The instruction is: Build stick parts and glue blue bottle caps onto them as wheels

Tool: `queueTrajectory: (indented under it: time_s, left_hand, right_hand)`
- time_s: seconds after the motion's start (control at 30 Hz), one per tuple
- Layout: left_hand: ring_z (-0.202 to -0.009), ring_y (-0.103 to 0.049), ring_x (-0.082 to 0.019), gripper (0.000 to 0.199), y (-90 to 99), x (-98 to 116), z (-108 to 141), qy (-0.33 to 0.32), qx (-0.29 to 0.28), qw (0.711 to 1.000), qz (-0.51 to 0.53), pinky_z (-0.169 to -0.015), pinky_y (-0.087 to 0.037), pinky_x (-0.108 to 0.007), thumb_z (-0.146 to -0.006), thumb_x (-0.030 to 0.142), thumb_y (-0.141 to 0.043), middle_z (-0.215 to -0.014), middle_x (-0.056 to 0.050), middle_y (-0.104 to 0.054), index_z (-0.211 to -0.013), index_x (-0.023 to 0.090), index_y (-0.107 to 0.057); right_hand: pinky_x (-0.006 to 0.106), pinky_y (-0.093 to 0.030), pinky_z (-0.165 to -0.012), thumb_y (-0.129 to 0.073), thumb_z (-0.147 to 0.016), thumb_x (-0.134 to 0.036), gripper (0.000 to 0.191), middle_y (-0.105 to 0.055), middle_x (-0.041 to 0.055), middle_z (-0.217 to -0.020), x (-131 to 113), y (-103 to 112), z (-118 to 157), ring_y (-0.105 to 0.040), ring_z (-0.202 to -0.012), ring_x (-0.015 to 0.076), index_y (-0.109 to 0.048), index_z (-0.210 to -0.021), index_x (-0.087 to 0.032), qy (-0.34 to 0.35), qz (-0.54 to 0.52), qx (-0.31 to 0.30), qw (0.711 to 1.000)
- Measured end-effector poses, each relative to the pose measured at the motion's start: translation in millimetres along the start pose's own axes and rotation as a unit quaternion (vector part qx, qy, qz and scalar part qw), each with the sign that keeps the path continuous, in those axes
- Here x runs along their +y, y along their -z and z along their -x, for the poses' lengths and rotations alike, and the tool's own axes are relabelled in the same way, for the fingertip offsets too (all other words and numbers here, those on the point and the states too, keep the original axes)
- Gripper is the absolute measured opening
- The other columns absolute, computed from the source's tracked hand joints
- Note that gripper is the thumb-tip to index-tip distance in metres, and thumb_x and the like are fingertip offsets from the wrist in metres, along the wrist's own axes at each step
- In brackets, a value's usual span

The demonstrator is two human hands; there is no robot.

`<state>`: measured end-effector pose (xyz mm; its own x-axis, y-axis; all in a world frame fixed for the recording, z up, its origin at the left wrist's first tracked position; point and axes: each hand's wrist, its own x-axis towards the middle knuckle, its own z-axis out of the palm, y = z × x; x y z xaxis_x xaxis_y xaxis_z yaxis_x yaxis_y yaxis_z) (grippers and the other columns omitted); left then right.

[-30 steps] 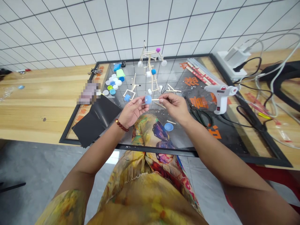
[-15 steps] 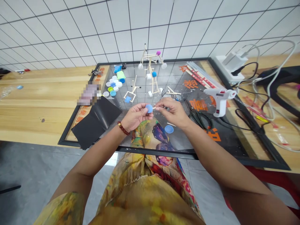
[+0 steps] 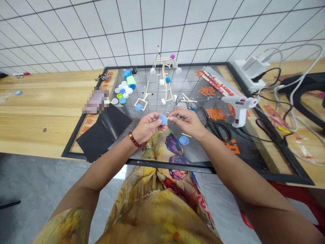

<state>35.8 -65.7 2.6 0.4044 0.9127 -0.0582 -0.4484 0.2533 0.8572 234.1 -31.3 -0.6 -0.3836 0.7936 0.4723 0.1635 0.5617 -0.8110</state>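
Note:
Pinched between the thumb and fingers of my left hand (image 3: 149, 126) is a blue bottle cap (image 3: 163, 119). My right hand (image 3: 186, 121) is closed on a short thin wooden stick (image 3: 169, 118), whose tip meets the cap's right edge; whether it is stuck to the cap I cannot tell. Below my right hand, a larger blue cap (image 3: 184, 140) lies on the glass, with a loose stick (image 3: 186, 135) just above it. Beyond my hands stand small stick models with caps as wheels (image 3: 166, 88). A smaller stick frame (image 3: 141, 103) with a blue piece sits to their left.
Several loose bottle caps (image 3: 122, 100) lie at the back left, near a black sheet (image 3: 95, 142). On the right are a white glue gun (image 3: 238, 108), black-handled scissors (image 3: 219, 130), bundled sticks (image 3: 215, 81) and a power strip with cables (image 3: 250, 73).
The blue cap now shows its round face more fully, and both hands sit slightly lower and more to the right. Each hand keeps its hold.

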Motion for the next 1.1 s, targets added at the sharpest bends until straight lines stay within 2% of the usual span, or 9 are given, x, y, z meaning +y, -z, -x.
queueTrajectory:
  time_s: [0.13,0.3,0.67,0.77,0.9,1.1]
  left_hand:
    - [-0.07,-0.07,-0.013,0.046,-1.5,2.3,0.7,0.0,-0.003,1.0,0.021,-0.068,-0.057,-0.025,-0.065,0.042,-0.091,-0.077,-0.001,-0.071,-0.095,0.015,-0.067]
    - [-0.065,-0.068,-0.012,0.042,1.4,0.8,-0.2,-0.004,-0.002,1.0,0.015,-0.064,-0.055,-0.024,-0.064,0.036,-0.092,-0.071,-0.001,-0.07,-0.09,0.015,-0.067]
    - [-0.062,-0.069,-0.013,0.04,3.1,-0.9,2.5,-0.009,-0.02,1.0,-0.016,-0.062,-0.054,-0.024,-0.064,0.038,-0.092,-0.068,-0.003,-0.072,-0.083,0.014,-0.066]
    - [-0.068,-0.071,-0.014,0.04,2.3,-0.1,2.4,0.002,-0.02,1.0,-0.005,-0.067,-0.057,-0.024,-0.067,0.037,-0.09,-0.076,-0.003,-0.074,-0.093,0.016,-0.068]
    - [-0.071,-0.072,-0.016,0.052,2.0,1.8,2.9,0.045,-0.07,0.997,0.002,-0.066,-0.058,-0.027,-0.073,0.041,-0.086,-0.085,-0.006,-0.076,-0.116,0.02,-0.067]
    - [-0.064,-0.07,-0.014,0.039,0.4,2.7,5.0,0.048,-0.072,0.996,0.023,-0.061,-0.057,-0.024,-0.072,0.04,-0.086,-0.081,-0.008,-0.076,-0.098,0.013,-0.073]
  right_hand:
    - [0.037,-0.05,-0.08,-0.068,-0.087,-0.054,0.03,-0.072,0.0034,-0.08,0.4,-0.9,-0.3,-0.063,-0.077,0.019,-0.074,-0.08,-0.025,-0.007,-0.009,0.003,1.0]
    - [0.036,-0.05,-0.078,-0.07,-0.086,-0.051,0.027,-0.072,0.0034,-0.08,3.0,-2.2,1.0,-0.064,-0.077,0.0185,-0.075,-0.081,-0.025,-0.007,-0.012,-0.001,1.0]
    - [0.037,-0.052,-0.081,-0.071,-0.086,-0.051,0.026,-0.073,0.0039,-0.081,-1.5,-2.6,1.2,-0.065,-0.078,0.0186,-0.076,-0.08,-0.026,-0.007,-0.031,-0.019,0.999]
    - [0.037,-0.052,-0.081,-0.071,-0.086,-0.049,0.025,-0.073,0.0038,-0.082,-0.3,-1.9,1.4,-0.065,-0.078,0.0183,-0.076,-0.081,-0.025,-0.009,-0.04,-0.01,0.999]
    - [0.036,-0.052,-0.079,-0.07,-0.086,-0.052,0.029,-0.074,0.0039,-0.082,0.6,-2.2,2.0,-0.066,-0.078,0.0184,-0.076,-0.082,-0.025,-0.02,-0.033,-0.017,0.999]
    - [0.036,-0.053,-0.081,-0.067,-0.085,-0.058,0.036,-0.075,0.0042,-0.084,-3.6,-4.5,2.9,-0.068,-0.08,0.0195,-0.076,-0.083,-0.023,-0.047,-0.041,-0.056,0.996]
